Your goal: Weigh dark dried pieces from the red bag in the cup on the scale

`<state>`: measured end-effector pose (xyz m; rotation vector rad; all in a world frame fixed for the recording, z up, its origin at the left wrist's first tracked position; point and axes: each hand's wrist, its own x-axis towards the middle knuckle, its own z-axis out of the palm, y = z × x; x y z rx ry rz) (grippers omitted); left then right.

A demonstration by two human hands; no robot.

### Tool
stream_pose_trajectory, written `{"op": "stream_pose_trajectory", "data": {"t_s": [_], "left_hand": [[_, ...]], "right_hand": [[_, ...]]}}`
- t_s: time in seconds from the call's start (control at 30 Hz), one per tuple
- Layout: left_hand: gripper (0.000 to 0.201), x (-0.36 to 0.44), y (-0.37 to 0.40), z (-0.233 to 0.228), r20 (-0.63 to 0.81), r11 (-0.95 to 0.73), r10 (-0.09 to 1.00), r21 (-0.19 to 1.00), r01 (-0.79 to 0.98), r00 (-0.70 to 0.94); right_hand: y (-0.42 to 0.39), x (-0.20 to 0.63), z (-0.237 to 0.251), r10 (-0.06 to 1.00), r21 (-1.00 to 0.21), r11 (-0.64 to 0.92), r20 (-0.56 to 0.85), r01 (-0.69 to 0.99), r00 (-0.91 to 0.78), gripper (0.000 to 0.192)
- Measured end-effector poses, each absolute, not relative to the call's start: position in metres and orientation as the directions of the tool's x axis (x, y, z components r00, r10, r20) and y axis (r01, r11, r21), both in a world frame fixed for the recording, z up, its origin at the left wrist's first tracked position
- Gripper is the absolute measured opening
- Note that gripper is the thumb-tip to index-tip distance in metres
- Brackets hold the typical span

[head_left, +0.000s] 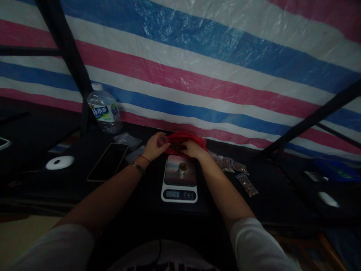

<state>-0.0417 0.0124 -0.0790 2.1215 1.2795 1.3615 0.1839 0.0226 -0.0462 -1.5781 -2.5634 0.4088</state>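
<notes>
Left hand: the left hand [153,146] was stretched forward over the dark table [135,203], wrist bent slightly inward, fingers curled around a small rounded object [162,140] at the edge of the red bag [184,142]; what that object was could not be made out.
Right hand: the right hand [191,149] was laid palm down on the near rim of the red bag, fingertips tucked into its opening; whether anything was pinched between them could not be told.
Red bag: it was set on the table just behind the kitchen scale [179,179], between the two hands, its long axis running left to right and its mouth turned toward the person.
Kitchen scale: a small cup [182,168] holding something brown was seen standing upright on the platform; the display digits were too dim to be read.
Hidden or unclear: the bag's contents were lost in shadow.
Surroundings: small sealed packets [239,171] were laid right of the scale; a phone [107,162] and a water bottle [104,110] were placed to the left, before a striped tarp [214,64].
</notes>
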Motion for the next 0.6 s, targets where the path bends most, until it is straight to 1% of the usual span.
{"op": "stream_pose_trajectory", "data": {"t_s": [0.1, 0.2, 0.3, 0.4, 0.5, 0.6], "left_hand": [[0.046, -0.042, 0.013, -0.081, 0.565, -0.562, 0.808, 0.657, 0.502, 0.165], [0.045, -0.042, 0.013, -0.082, 0.558, -0.563, 0.811, 0.661, 0.496, 0.177], [0.045, -0.041, 0.013, -0.081, 0.549, -0.563, 0.815, 0.673, 0.48, 0.186], [0.043, -0.041, 0.012, -0.079, 0.543, -0.568, 0.814, 0.677, 0.468, 0.203], [0.043, -0.04, 0.012, -0.079, 0.549, -0.578, 0.809, 0.675, 0.458, 0.211], [0.044, -0.041, 0.013, -0.081, 0.554, -0.576, 0.808, 0.678, 0.457, 0.198]], "right_hand": [[0.026, 0.175, -0.044, 0.898, -0.221, 0.386, -0.132, 0.896, -0.42, 0.026], [0.028, 0.175, -0.044, 0.91, -0.192, 0.368, -0.129, 0.91, -0.395, 0.022], [0.032, 0.179, -0.045, 0.924, -0.161, 0.353, -0.093, 0.922, -0.37, 0.023], [0.035, 0.183, -0.046, 0.929, -0.147, 0.362, -0.026, 0.921, -0.369, 0.026], [0.036, 0.184, -0.048, 0.93, -0.143, 0.367, 0.059, 0.919, -0.362, 0.029], [0.036, 0.185, -0.05, 0.925, -0.151, 0.378, 0.096, 0.914, -0.367, 0.028]]}}
